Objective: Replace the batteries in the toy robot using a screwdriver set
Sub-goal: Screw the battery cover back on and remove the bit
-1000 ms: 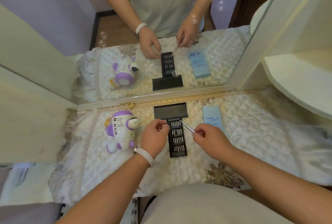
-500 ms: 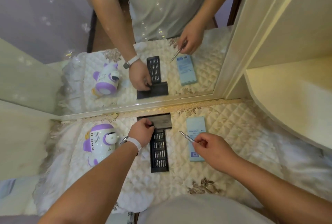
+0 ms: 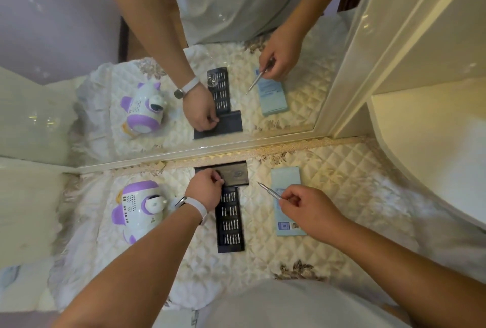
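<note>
Silver screwdriver [image 3: 269, 190] is pinched at its handle end by the right hand [image 3: 305, 209], tip aimed up-left, above a pale blue box [image 3: 288, 222]. The left hand [image 3: 206, 190] is reached forward, fingers curled onto the left edge of the black case sleeve [image 3: 236, 176]. The black bit tray [image 3: 231, 222] is partly covered by that wrist, its far end at the sleeve. The purple-white toy robot [image 3: 139, 209] is set left of the tray, untouched. The counter is covered in cream quilted cloth [image 3: 328, 222]; a mirror [image 3: 79, 38] is mounted behind.
</note>
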